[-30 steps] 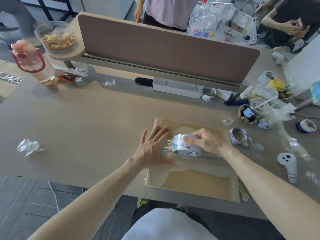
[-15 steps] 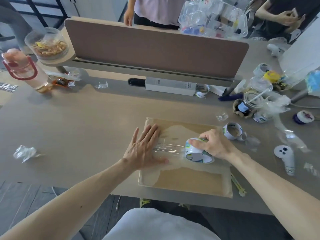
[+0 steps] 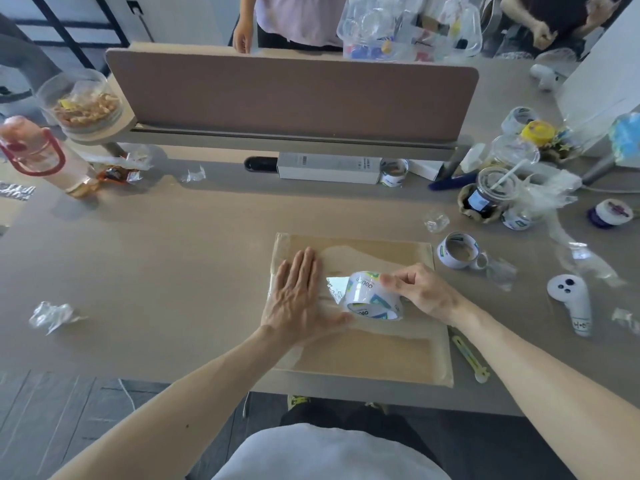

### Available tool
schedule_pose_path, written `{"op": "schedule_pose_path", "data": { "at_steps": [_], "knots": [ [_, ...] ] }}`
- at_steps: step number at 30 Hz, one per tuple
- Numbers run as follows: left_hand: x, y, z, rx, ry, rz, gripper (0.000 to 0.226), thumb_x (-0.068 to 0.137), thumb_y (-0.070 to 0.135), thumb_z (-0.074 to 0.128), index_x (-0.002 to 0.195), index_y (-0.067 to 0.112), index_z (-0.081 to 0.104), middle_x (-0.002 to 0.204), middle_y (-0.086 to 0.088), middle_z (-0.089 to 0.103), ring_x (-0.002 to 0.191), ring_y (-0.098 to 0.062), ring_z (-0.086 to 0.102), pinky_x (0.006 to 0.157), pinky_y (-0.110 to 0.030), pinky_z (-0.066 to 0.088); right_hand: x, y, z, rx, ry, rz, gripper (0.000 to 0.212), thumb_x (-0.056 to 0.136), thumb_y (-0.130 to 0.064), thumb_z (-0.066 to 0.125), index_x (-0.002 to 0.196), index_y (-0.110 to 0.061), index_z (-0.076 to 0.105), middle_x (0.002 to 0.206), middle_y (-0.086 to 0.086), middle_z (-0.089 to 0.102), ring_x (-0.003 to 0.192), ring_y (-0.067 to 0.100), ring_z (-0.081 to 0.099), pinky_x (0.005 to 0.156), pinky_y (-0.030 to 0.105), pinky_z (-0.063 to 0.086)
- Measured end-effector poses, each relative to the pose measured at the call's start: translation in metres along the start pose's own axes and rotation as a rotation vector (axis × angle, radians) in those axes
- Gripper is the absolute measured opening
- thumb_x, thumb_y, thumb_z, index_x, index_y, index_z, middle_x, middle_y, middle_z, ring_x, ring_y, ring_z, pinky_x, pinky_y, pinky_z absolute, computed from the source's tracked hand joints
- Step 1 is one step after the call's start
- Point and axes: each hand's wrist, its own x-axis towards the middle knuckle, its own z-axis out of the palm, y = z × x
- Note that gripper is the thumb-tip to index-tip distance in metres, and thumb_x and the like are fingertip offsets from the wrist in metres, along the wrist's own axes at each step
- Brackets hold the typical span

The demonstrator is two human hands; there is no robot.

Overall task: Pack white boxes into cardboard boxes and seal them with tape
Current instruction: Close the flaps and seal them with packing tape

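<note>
A flat brown cardboard box (image 3: 381, 355) lies at the near edge of the desk, with clear tape across its top. My left hand (image 3: 298, 299) lies flat on the box's left part, fingers straight, pressing the tape down. My right hand (image 3: 419, 292) grips a roll of clear tape (image 3: 372, 296) that stands on the middle of the box. A short stretch of tape runs from the roll to my left hand. No white box shows near the cardboard box.
A second tape roll (image 3: 457, 250) sits right of the box, a yellow cutter (image 3: 469, 358) by its right edge, a white controller (image 3: 571, 303) further right. Jars and plastic wrap crowd the right. A long white carton (image 3: 329, 168) lies by the divider (image 3: 291, 95). Crumpled plastic (image 3: 52, 315) lies left.
My right hand has brought the tape roll back leftward, closer to my left hand. My left hand stays flat on the box, and the pulled-out stretch of tape is shorter.
</note>
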Motion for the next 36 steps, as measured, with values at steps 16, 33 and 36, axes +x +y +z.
{"op": "schedule_pose_path", "data": {
  "at_steps": [16, 33, 36],
  "knots": [
    [0.008, 0.054, 0.004, 0.034, -0.083, 0.062, 0.13, 0.065, 0.098, 0.011, 0.156, 0.007, -0.011, 0.164, -0.011, -0.017, 0.152, -0.025, -0.016, 0.121, -0.046, -0.014, -0.023, 0.026, -0.055, -0.116, 0.184, -0.001, 0.067, 0.084, -0.056, 0.066, 0.05, -0.011, 0.03, 0.045, -0.004, 0.027, 0.044, 0.011, 0.025, 0.049, 0.024, 0.022],
    [0.012, 0.063, 0.011, 0.116, -0.04, 0.048, 0.122, 0.072, 0.097, 0.008, 0.158, 0.012, -0.009, 0.163, -0.007, -0.02, 0.152, -0.024, -0.016, 0.12, -0.046, -0.015, -0.05, 0.07, -0.089, -0.186, 0.169, 0.053, 0.067, 0.086, -0.046, 0.07, 0.046, -0.011, 0.028, 0.044, 0.0, 0.025, 0.043, 0.015, 0.024, 0.049, 0.031, 0.022],
    [0.011, 0.063, 0.011, 0.132, -0.05, 0.039, 0.122, 0.071, 0.097, 0.005, 0.157, 0.013, -0.012, 0.163, -0.006, -0.022, 0.151, -0.023, -0.019, 0.121, -0.046, -0.014, -0.046, 0.083, -0.088, -0.268, 0.189, 0.084, 0.069, 0.083, -0.05, 0.07, 0.045, -0.012, 0.027, 0.042, -0.001, 0.024, 0.041, 0.012, 0.023, 0.048, 0.03, 0.022]
  ]
}}
